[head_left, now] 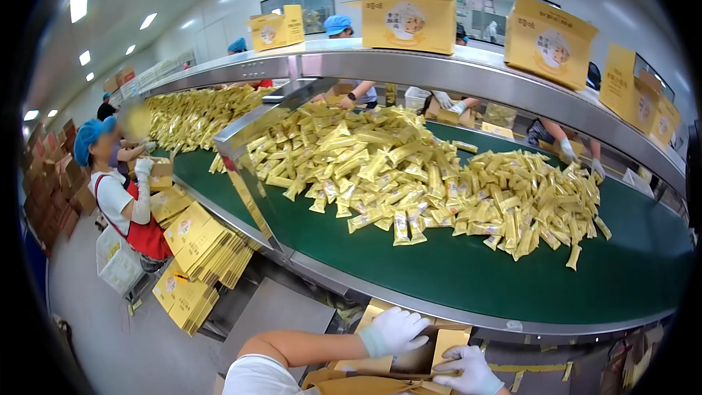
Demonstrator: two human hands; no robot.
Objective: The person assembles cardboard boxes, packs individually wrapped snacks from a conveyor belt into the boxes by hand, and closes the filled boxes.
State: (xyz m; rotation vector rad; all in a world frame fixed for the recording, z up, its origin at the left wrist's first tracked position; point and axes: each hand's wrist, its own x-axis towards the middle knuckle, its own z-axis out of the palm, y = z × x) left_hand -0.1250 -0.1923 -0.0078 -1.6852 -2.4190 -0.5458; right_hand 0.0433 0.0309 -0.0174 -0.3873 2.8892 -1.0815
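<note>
A yellow cardboard box [451, 338] stands at the conveyor's near edge, its top open and its inside looking dark. My left hand [393, 332], in a white glove, lies over the box's left side with fingers stretched toward the opening. Also gloved, my right hand [468, 371] grips the box's right side, fingers bent over the panel edge. Just beyond, the green conveyor belt [409, 285] carries a large heap of gold-wrapped snack sticks [395, 175]. No stick is visible in either hand.
A metal shelf [453, 69] above the belt holds several printed yellow boxes [407, 18]. Flat cartons [197, 241] are stacked at left, near a co-worker in a red apron [142, 212]. Other workers' gloved hands [567, 150] show across the belt. A slanted metal divider [248, 190] crosses it.
</note>
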